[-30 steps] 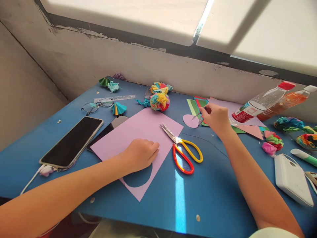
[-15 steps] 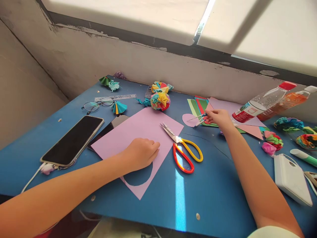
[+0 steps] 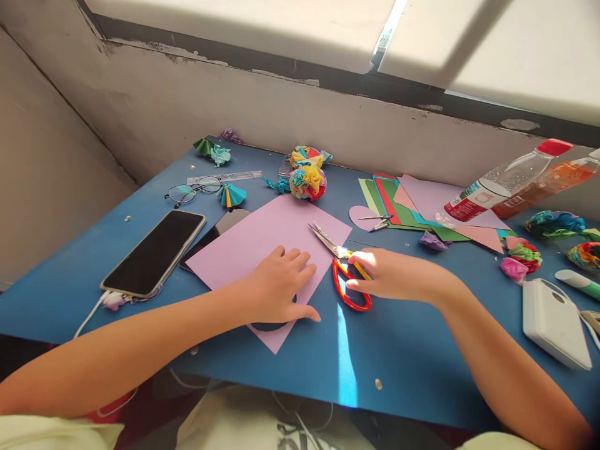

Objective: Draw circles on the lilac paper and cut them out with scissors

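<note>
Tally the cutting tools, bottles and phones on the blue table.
Scissors: 2, the red and yellow scissors under the right hand and the small scissors.
Bottles: 2, clear bottle and orange bottle.
Phones: 1, the phone.
Total: 5.

Head camera looks forward and down, close over the table (image 3: pixel 403 362).

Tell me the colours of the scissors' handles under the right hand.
The scissors have one red and one yellow handle; the head view shows it.

Both forearms bare; pale cream garment at lower frame edges.
</note>
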The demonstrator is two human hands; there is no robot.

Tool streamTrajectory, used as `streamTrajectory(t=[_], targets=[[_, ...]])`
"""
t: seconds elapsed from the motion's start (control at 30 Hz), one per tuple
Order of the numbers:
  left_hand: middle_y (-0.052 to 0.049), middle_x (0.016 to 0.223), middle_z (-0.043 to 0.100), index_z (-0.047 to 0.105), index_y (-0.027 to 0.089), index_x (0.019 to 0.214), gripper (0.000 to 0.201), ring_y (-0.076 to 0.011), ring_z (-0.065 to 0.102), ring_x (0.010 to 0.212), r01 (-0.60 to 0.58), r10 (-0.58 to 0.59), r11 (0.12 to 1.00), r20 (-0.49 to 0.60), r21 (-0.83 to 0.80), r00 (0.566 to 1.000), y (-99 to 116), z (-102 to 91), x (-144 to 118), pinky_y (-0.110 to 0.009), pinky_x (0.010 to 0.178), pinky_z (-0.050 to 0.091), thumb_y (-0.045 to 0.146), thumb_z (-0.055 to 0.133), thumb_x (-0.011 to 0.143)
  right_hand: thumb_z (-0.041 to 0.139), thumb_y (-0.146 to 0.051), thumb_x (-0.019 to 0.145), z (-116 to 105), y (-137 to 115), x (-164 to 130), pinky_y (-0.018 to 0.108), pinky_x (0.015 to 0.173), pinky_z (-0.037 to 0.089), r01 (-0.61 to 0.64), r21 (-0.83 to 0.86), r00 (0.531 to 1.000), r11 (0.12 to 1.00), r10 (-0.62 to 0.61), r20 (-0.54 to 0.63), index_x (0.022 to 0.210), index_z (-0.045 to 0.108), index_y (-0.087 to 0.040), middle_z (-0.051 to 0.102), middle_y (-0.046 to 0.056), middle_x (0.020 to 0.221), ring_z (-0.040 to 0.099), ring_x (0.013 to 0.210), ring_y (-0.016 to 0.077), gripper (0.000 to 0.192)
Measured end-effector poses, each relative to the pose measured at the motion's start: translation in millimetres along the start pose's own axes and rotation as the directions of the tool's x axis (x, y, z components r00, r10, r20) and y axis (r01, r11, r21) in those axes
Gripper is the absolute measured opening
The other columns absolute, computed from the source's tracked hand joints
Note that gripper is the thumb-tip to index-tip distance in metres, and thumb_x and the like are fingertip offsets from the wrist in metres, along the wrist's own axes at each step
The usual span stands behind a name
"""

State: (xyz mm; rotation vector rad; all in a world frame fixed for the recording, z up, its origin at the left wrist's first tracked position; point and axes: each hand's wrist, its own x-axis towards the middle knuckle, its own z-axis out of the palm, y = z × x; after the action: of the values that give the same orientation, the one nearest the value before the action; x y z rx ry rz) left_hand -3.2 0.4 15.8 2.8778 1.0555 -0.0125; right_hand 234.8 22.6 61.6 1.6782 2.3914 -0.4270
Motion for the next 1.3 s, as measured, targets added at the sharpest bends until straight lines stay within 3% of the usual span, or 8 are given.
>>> streamTrajectory(t=[0.27,0.4,0.67,0.9,1.0,1.07,1.2,1.3], targets=[[-0.019,0.154,0.026,0.033,0.017,0.146,0.081,-0.0368,0.022,0.141,0.286,-0.301,0.954,0.322,0.095,0.898,-34.5,-46.3,-21.5,-0.054,0.107,0.028,0.041,0.068,0.077,0.053,-0.013,0.077,18.4,-25.1,-5.1,0.026,0.044,0.026,-0.204,-0.035,0.977,0.978,0.205,0.053,0.090,0.046,-0.018,0.058,0.005,0.077,0.044,0.050,0.0124,0.015],[-0.013,0.157,0.022,0.028,0.020,0.148,0.070,-0.0301,0.020,0.144,0.196,-0.199,0.979,0.373,0.046,0.906,-28.3,-46.4,-21.7,-0.048,0.110,0.028,0.020,0.053,0.083,0.050,-0.005,0.076,23.7,-25.2,-5.7,0.026,0.049,0.027,-0.212,-0.100,0.977,0.972,0.211,-0.021,0.097,0.049,-0.012,0.058,0.010,0.089,0.048,0.062,0.0155,0.023],[-0.018,0.154,0.026,0.034,0.017,0.144,0.071,-0.0351,0.021,0.143,0.166,-0.212,0.969,0.264,0.186,0.941,-30.6,-30.7,-17.3,-0.053,0.107,0.030,0.007,0.051,0.076,0.048,-0.007,0.080,39.5,-14.0,-7.5,0.028,0.067,0.039,-0.160,-0.102,0.985,0.982,0.151,-0.089,0.112,0.051,-0.008,0.057,0.017,0.109,0.057,0.094,0.0248,0.032],[-0.019,0.106,0.066,0.063,0.007,0.108,0.036,-0.0309,0.060,0.101,0.092,-0.081,0.933,-0.047,0.348,0.996,-21.8,-6.5,-0.9,-0.046,0.087,0.045,-0.001,0.043,0.079,0.052,-0.012,0.079,45.6,-14.4,-10.6,0.028,0.061,0.042,-0.178,-0.207,0.963,0.962,0.127,-0.240,0.114,0.051,-0.007,0.060,0.016,0.105,0.059,0.092,0.0259,0.035],[-0.012,0.077,0.068,0.068,0.010,0.086,0.033,-0.0248,0.063,0.075,0.104,-0.038,0.921,-0.179,0.375,0.983,-17.4,4.0,7.3,-0.038,0.069,0.046,-0.005,0.039,0.079,0.051,-0.013,0.078,50.5,-7.2,-7.4,0.029,0.054,0.040,-0.266,-0.225,0.845,0.937,0.115,-0.522,0.111,0.051,-0.006,0.061,0.015,0.093,0.060,0.085,0.0269,0.034],[-0.009,0.070,0.066,0.067,0.012,0.081,0.033,-0.0220,0.061,0.067,0.120,-0.042,0.925,-0.217,0.361,0.975,-18.2,5.7,8.2,-0.034,0.060,0.042,-0.003,0.038,0.081,0.057,-0.020,0.075,50.4,0.7,-4.7,0.029,0.053,0.040,-0.284,-0.066,0.678,0.956,0.152,-0.719,0.108,0.050,-0.009,0.062,0.013,0.087,0.061,0.078,0.0260,0.035],[-0.006,0.072,0.068,0.067,0.015,0.089,0.028,-0.0190,0.060,0.064,0.195,-0.074,0.948,-0.422,0.251,0.904,-25.3,-5.8,-1.2,-0.029,0.053,0.037,0.007,0.041,0.083,0.073,-0.042,0.067,40.7,12.1,-6.9,0.027,0.050,0.041,0.056,0.477,0.369,0.877,0.425,-0.826,0.093,0.046,-0.020,0.053,-0.003,0.064,0.051,0.053,0.0152,0.044],[-0.002,0.070,0.066,0.067,0.018,0.091,0.024,-0.0150,0.058,0.062,0.164,-0.249,0.968,-0.729,-0.188,0.638,-29.3,-19.1,-10.1,-0.027,0.057,0.039,0.020,0.044,0.089,0.070,-0.053,0.073,32.7,7.9,-16.1,0.024,0.041,0.035,0.422,0.663,0.460,0.619,0.484,-0.744,0.080,0.045,-0.021,0.046,-0.006,0.054,0.043,0.043,0.0107,0.042]])
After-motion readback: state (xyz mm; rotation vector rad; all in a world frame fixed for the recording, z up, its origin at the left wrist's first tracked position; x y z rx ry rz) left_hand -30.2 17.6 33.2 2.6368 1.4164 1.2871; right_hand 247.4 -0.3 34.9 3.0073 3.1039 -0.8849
